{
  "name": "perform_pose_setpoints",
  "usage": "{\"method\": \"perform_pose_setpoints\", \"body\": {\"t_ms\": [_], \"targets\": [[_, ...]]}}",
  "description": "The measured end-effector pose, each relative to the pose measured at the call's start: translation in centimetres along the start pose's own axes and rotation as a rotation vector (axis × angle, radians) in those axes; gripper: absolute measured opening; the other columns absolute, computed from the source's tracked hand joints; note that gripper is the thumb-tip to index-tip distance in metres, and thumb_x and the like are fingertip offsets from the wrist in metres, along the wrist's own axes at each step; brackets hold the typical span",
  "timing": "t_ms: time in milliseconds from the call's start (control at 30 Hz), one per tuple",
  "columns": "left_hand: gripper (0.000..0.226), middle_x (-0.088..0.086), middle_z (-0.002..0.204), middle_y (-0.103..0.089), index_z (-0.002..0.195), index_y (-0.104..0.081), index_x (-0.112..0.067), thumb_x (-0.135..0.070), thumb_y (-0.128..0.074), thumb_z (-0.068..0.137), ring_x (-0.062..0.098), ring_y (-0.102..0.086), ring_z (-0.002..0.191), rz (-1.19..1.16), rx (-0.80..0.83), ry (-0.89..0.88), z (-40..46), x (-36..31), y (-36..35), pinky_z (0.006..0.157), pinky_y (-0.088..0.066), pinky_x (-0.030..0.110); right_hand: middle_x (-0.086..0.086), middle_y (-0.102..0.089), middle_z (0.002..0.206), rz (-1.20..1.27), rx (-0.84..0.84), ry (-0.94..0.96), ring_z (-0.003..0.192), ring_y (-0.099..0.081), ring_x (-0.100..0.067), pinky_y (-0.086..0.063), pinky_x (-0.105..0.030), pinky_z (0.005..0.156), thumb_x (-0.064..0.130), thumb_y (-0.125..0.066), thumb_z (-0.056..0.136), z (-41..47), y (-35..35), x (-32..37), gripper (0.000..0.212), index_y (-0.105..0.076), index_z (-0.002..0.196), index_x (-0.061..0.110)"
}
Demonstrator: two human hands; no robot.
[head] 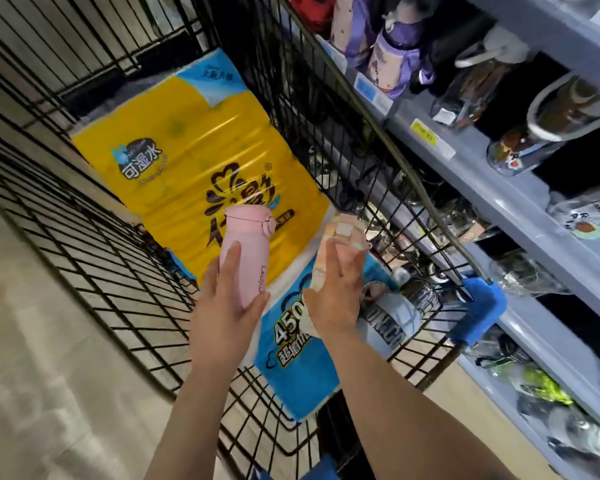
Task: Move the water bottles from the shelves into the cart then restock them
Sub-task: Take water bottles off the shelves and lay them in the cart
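My left hand (227, 303) grips a pink water bottle (246, 244) with a flip lid, held over the black wire cart (94, 268). My right hand (336, 292) holds a pale peach patterned bottle (340, 237) just to its right, also above the cart. Both bottles hover over the big yellow and blue tissue pack (201, 161) lying in the cart. A grey bottle (392, 323) with dark lettering lies in the cart under my right wrist. The grey-blue shelves (499, 188) at right carry more bottles, among them a purple one (392, 53).
The cart's right wall and its blue handle pad (478, 306) stand close against the shelf front. Clear glass bottles and cups (520, 150) fill the shelf tiers, with price tags (426, 133) on the edges. Pale floor tiles (32, 358) lie to the left.
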State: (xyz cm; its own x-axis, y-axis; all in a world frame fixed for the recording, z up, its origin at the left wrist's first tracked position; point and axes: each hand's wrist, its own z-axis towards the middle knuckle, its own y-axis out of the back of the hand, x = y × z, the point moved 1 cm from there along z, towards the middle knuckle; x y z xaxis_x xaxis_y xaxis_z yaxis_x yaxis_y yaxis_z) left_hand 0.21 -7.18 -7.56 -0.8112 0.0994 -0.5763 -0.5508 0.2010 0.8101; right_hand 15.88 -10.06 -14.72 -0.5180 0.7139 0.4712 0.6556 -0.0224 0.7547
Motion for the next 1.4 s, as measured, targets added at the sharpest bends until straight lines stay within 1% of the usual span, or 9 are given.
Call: {"method": "perform_pose_setpoints", "body": {"t_ms": [267,467,667,800,933,1000,1167,1300,1400], "targets": [[0.081,0.011,0.145,-0.035,0.147,-0.023,-0.030,-0.034,-0.070,0.081,0.034,-0.048,0.116,0.008,0.011,-0.032,0.2,0.2,-0.7,0.074,-0.049,0.045,-0.015,0.030,0.155,-0.095,0.088,0.050,0.127,-0.043,-0.044,-0.049,-0.043,0.091,0.040,-0.059,0.092,0.4,0.9,-0.3,0.080,-0.003,0.149,0.048],[0.084,0.006,0.144,-0.037,0.148,-0.021,-0.031,-0.034,-0.071,0.080,0.025,-0.041,0.125,-0.104,0.003,-0.026,-0.1,0.0,-0.8,0.079,-0.043,0.037,-0.009,0.017,0.159,0.115,0.146,0.064,0.133,-0.042,-0.033,-0.041,-0.040,0.101,0.032,-0.063,0.090,-0.5,2.9,-0.6,0.079,-0.012,0.149,0.047],[0.085,0.007,0.143,-0.042,0.147,-0.024,-0.027,-0.031,-0.074,0.078,0.027,-0.043,0.126,-0.114,-0.060,-0.113,-1.5,-2.0,0.1,0.089,-0.045,0.042,-0.003,0.012,0.160,0.205,0.066,0.351,0.140,-0.028,-0.025,-0.039,-0.035,0.101,0.033,-0.066,0.088,-5.8,6.4,0.0,0.078,-0.018,0.147,0.046],[0.086,0.001,0.146,-0.040,0.147,-0.024,-0.032,-0.030,-0.075,0.078,0.023,-0.041,0.130,-0.154,-0.139,-0.196,-2.6,-5.6,1.3,0.096,-0.045,0.047,0.008,0.016,0.159,0.282,0.024,0.472,0.136,-0.033,-0.013,-0.037,-0.021,0.097,0.033,-0.069,0.086,-9.7,11.4,-1.5,0.076,-0.013,0.128,0.064],[0.080,-0.005,0.145,-0.040,0.145,-0.029,-0.034,-0.035,-0.073,0.078,0.023,-0.040,0.132,-0.250,-0.194,-0.330,-3.6,-12.4,1.7,0.101,-0.042,0.047,0.007,0.010,0.160,0.382,-0.165,0.473,0.116,-0.048,0.008,-0.039,-0.011,0.089,0.028,-0.072,0.083,-12.2,17.6,-4.7,0.087,-0.010,0.124,0.074],[0.082,-0.008,0.143,-0.039,0.144,-0.029,-0.035,-0.035,-0.074,0.076,0.020,-0.039,0.131,-0.320,-0.170,-0.426,-4.1,-16.6,1.2,0.106,-0.037,0.043,0.011,0.005,0.160,0.462,-0.286,0.477,0.106,-0.054,0.010,-0.049,-0.021,0.086,0.026,-0.075,0.081,-13.2,20.5,-7.0,0.089,-0.019,0.128,0.076],[0.081,-0.012,0.142,-0.038,0.145,-0.030,-0.028,-0.031,-0.072,0.076,0.001,-0.034,0.126,-0.405,-0.082,-0.668,-8.0,-28.0,-1.0,0.102,-0.032,0.026,0.015,-0.002,0.156,0.507,-0.573,0.441,0.122,-0.052,-0.010,-0.040,-0.004,0.076,0.033,-0.073,0.079,-17.3,28.1,-14.1,0.080,-0.027,0.139,0.059],[0.084,-0.013,0.146,-0.034,0.145,-0.023,-0.037,-0.026,-0.072,0.078,0.014,-0.034,0.133,-0.390,-0.021,-0.910,-13.3,-35.9,-3.9,0.105,-0.034,0.034,0.008,-0.006,0.158,0.591,-0.769,0.380,0.123,-0.037,0.008,-0.029,0.009,0.080,0.024,-0.078,0.075,-21.2,33.4,-21.1,0.082,-0.031,0.130,0.062],[0.078,-0.017,0.146,-0.031,0.142,-0.019,-0.045,-0.036,-0.064,0.079,0.015,-0.032,0.135,-0.364,0.028,-1.075,-17.5,-41.0,-6.2,0.107,-0.029,0.033,0.003,-0.009,0.158,0.588,-0.905,0.331,0.138,-0.030,-0.006,-0.026,0.004,0.087,0.033,-0.075,0.075,-23.8,36.4,-26.7,0.078,-0.029,0.130,0.064]]}}
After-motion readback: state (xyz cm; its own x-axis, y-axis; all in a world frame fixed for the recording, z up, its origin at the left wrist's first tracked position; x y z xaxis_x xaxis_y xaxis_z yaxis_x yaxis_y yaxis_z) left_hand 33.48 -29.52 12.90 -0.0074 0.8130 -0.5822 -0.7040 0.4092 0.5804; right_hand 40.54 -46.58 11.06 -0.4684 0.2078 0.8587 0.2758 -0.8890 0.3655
